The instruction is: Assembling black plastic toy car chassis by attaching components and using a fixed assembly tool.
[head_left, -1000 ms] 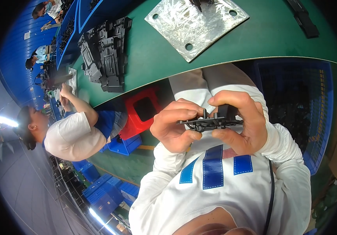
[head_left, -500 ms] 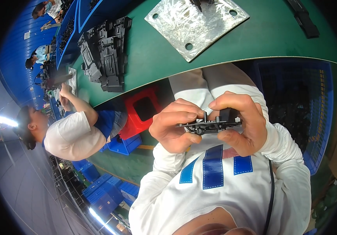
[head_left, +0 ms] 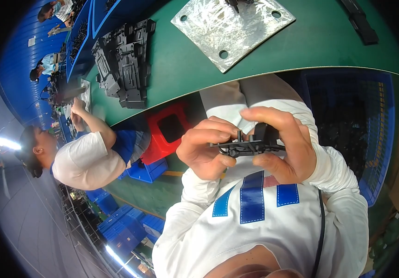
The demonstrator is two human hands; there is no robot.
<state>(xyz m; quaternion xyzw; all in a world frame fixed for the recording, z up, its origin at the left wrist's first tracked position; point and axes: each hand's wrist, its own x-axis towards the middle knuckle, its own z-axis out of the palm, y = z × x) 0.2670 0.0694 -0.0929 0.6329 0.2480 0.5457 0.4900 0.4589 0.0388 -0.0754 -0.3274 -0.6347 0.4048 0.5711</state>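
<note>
Between my two hands, above my lap, is a black plastic part [head_left: 243,147] with a flat plate, short pegs and a raised block at its right end. My left hand [head_left: 204,147] pinches the plate's left end between fingers and thumb. At the other end, my right hand [head_left: 287,143] grips the part, its thumb underneath and its index finger arched over the raised block. The part's underside and the tips of some fingers are hidden.
A metal plate with holes [head_left: 232,30] lies on the green table [head_left: 181,69]. Stacked black plastic trays or chassis [head_left: 132,65] sit left of it. A blue crate [head_left: 375,139] stands at right under the table. A co-worker [head_left: 86,160] sits by a red stool [head_left: 162,150] at left.
My right index finger has lifted and stretched further left over the black part. The part has tilted slightly in my hands, and my right thumb has slid a little left.
</note>
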